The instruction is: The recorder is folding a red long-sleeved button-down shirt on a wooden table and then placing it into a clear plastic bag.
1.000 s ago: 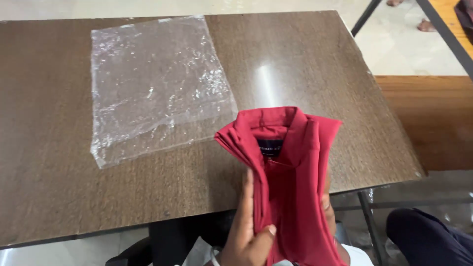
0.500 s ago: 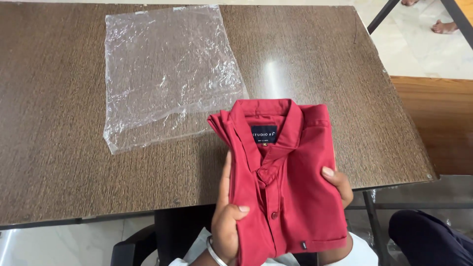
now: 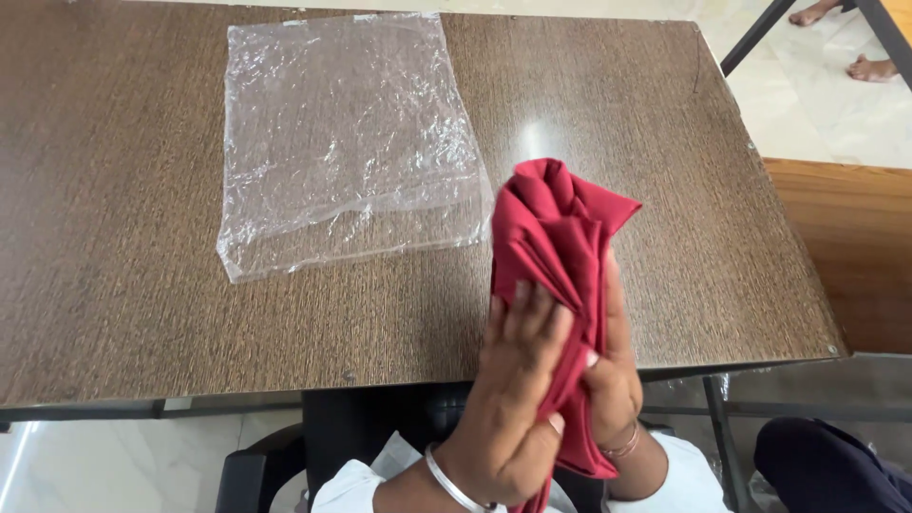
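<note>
A person seated at a dark wood-grain table holds a red collared shirt pressed between both hands, above the table's near edge. The left hand lies flat against the near side of the cloth, fingers spread and straight. The right hand closes on the far side, thumb and fingers pinching the fabric, so the shirt is sandwiched palm to palm. Both hands have firm hold of it.

The shirt is folded over on itself into a narrow upright bundle. Its top bulges in soft creases above the fingertips, and a bottom edge hangs below the wrists. It is plain deep red; collar and buttons are hidden in the folds.

A clear plastic bag lies flat, crinkled and apparently empty on the table, just left of the shirt and further from the person. Its nearest corner is close to the red cloth, though I cannot tell if they touch.

Judging by this, the shirt is gathered in hand but not in the bag, which lies untouched.

Beyond the table's far right corner, bare feet of another person stand on the pale floor.
</note>
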